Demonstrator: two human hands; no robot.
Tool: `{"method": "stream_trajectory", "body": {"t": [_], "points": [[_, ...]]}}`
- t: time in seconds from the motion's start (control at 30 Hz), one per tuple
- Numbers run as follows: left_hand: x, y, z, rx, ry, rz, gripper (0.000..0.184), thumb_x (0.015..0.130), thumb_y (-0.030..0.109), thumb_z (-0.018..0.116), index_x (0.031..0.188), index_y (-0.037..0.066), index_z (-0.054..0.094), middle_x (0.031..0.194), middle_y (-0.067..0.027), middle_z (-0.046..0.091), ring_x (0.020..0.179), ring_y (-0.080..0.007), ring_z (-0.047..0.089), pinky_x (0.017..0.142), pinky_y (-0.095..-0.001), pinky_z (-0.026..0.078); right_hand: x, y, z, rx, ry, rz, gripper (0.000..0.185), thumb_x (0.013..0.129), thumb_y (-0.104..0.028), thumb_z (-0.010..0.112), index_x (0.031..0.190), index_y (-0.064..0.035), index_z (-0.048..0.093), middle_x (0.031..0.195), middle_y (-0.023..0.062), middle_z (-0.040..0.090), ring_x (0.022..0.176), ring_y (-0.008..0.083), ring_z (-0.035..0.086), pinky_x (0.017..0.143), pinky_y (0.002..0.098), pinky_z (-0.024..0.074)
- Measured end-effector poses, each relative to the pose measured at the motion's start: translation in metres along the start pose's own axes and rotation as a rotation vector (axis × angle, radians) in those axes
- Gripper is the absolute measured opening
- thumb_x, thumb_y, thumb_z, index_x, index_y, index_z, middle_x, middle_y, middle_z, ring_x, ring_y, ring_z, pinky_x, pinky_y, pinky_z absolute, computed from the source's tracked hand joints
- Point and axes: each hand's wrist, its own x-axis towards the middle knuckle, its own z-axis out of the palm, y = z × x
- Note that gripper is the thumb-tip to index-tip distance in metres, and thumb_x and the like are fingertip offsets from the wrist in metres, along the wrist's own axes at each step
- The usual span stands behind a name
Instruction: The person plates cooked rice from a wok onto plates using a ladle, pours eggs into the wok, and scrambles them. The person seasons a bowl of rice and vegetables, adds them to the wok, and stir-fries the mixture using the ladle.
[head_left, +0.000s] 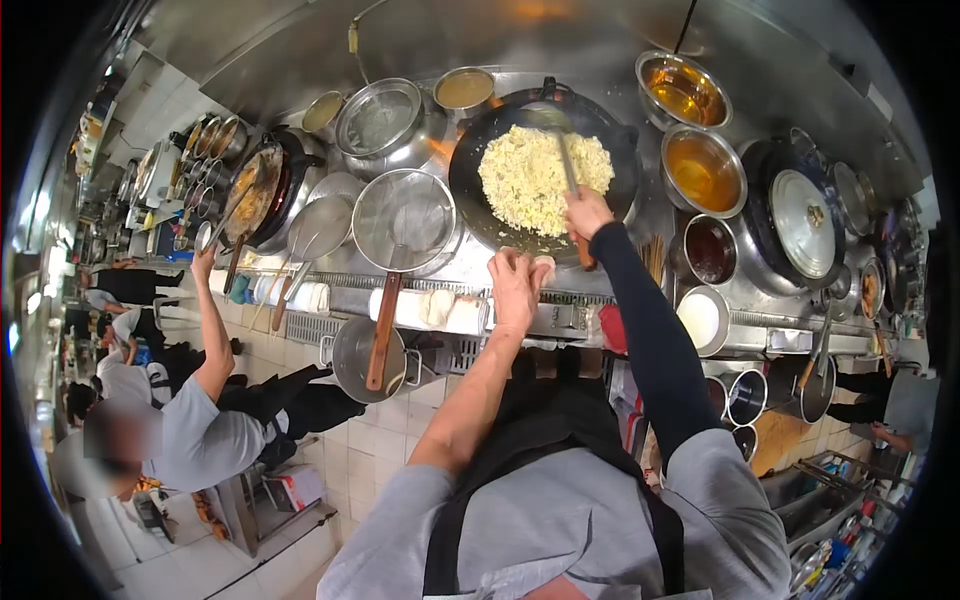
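A heap of yellow-white fried rice (540, 180) fills the middle of a large black wok (465, 165). My right hand (588, 213) is wrapped round a wok spatula (568, 160), whose metal shaft crosses the rice and whose wooden handle end sticks out below my fist. The spatula's head lies at the far side of the rice, blurred. At the wok's near rim, the fingers of my left hand (515, 288) are closed on a pale cloth (543, 270), pressed against the rim.
Left of the wok rests a wire strainer (404, 220) with a long wooden handle. Bowls of amber liquid (703, 172), a dark sauce pot (710, 248) and a lidded wok (803, 223) stand to the right. A co-worker (215, 420) works at another wok on the left.
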Motion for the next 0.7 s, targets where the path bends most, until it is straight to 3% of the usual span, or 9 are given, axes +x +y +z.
{"method": "stream_trajectory", "body": {"t": [0.07, 0.1, 0.17, 0.23, 0.3, 0.5, 0.57, 0.67, 0.7], "points": [[0.000, 0.004, 0.001, 0.003, 0.019, -0.012, 0.033, 0.086, 0.019, 0.085, 0.110, 0.004, 0.068, 0.117, -0.0186, 0.055, 0.109, -0.0393, 0.052, 0.093, -0.0490, 0.047, -0.010, -0.004, 0.014, -0.128, -0.080, 0.072, 0.025, 0.106, -0.027, 0.054, 0.105, -0.0014, 0.051, 0.066, 0.0088, 0.051, 0.044, 0.0212, 0.056, 0.040, 0.0402, 0.0469], [-0.001, 0.003, 0.004, 0.010, 0.027, -0.019, 0.033, 0.086, 0.019, 0.085, 0.110, 0.004, 0.068, 0.117, -0.0187, 0.054, 0.109, -0.0393, 0.052, 0.094, -0.0491, 0.047, -0.025, -0.002, 0.014, -0.268, -0.119, 0.012, 0.029, 0.105, -0.027, 0.056, 0.115, 0.0003, 0.054, 0.069, 0.0175, 0.061, 0.051, 0.0327, 0.063, 0.049, 0.0482, 0.0522], [-0.002, 0.001, 0.009, 0.019, 0.049, -0.037, 0.034, 0.086, 0.019, 0.085, 0.111, 0.004, 0.067, 0.118, -0.0189, 0.054, 0.108, -0.0393, 0.052, 0.094, -0.0494, 0.047, -0.050, 0.061, 0.013, -0.570, -0.022, -0.396, 0.040, 0.103, -0.023, 0.058, 0.136, -0.0023, 0.051, 0.078, 0.0290, 0.067, 0.064, 0.0465, 0.066, 0.062, 0.0551, 0.0532], [-0.004, -0.002, 0.011, 0.027, 0.043, -0.040, 0.035, 0.086, 0.019, 0.085, 0.112, 0.004, 0.066, 0.118, -0.0186, 0.054, 0.109, -0.0399, 0.053, 0.095, -0.0494, 0.047, -0.110, 0.060, -0.009, -0.641, -0.127, -0.343, 0.055, 0.101, -0.020, 0.058, 0.152, -0.0058, 0.041, 0.084, 0.0343, 0.066, 0.077, 0.0525, 0.065, 0.071, 0.0588, 0.0509], [-0.005, -0.003, 0.014, 0.023, 0.055, -0.033, 0.036, 0.086, 0.019, 0.084, 0.113, 0.004, 0.065, 0.117, -0.0184, 0.054, 0.111, -0.0400, 0.053, 0.096, -0.0496, 0.047, -0.164, 0.059, -0.041, -0.636, -0.221, -0.153, 0.044, 0.101, -0.019, 0.059, 0.142, -0.0078, 0.047, 0.088, 0.0318, 0.068, 0.083, 0.0516, 0.067, 0.075, 0.0585, 0.0522], [0.005, 0.002, 0.014, 0.039, -0.004, 0.102, 0.026, 0.091, 0.014, 0.078, 0.109, 0.002, 0.064, 0.113, -0.0172, 0.063, 0.109, -0.0408, 0.056, 0.097, -0.0510, 0.047, -0.207, 0.188, -0.201, -0.827, -0.039, -0.172, 0.066, 0.100, -0.017, 0.059, 0.162, -0.0175, 0.035, 0.100, 0.0213, 0.074, 0.087, 0.0456, 0.070, 0.078, 0.0564, 0.0542], [0.004, -0.005, 0.017, 0.038, -0.102, 0.135, 0.020, 0.094, 0.015, 0.074, 0.106, 0.001, 0.065, 0.110, -0.0169, 0.065, 0.108, -0.0412, 0.057, 0.095, -0.0498, 0.049, -0.176, 0.104, -0.215, -1.046, -0.012, -0.037, 0.063, 0.096, -0.013, 0.060, 0.157, -0.0130, 0.041, 0.105, 0.0204, 0.074, 0.088, 0.0439, 0.070, 0.078, 0.0549, 0.0555], [0.015, -0.007, 0.013, 0.044, -0.282, 0.119, 0.021, 0.100, 0.022, 0.064, 0.096, 0.001, 0.066, 0.104, -0.0186, 0.069, 0.108, -0.0417, 0.059, 0.091, -0.0487, 0.051, -0.097, 0.087, -0.157, -0.979, -0.014, -0.336, 0.023, 0.094, -0.013, 0.058, 0.112, -0.0020, 0.068, 0.098, 0.0234, 0.072, 0.084, 0.0466, 0.069, 0.077, 0.0557, 0.0552], [0.023, -0.005, 0.009, 0.073, -0.388, 0.085, 0.024, 0.101, 0.024, 0.063, 0.094, 0.001, 0.066, 0.101, -0.0190, 0.070, 0.105, -0.0421, 0.059, 0.090, -0.0496, 0.051, -0.075, 0.103, -0.129, -0.896, -0.032, -0.298, 0.024, 0.096, -0.015, 0.058, 0.113, -0.0015, 0.067, 0.101, 0.0249, 0.072, 0.087, 0.0467, 0.069, 0.079, 0.0546, 0.0557]]}}
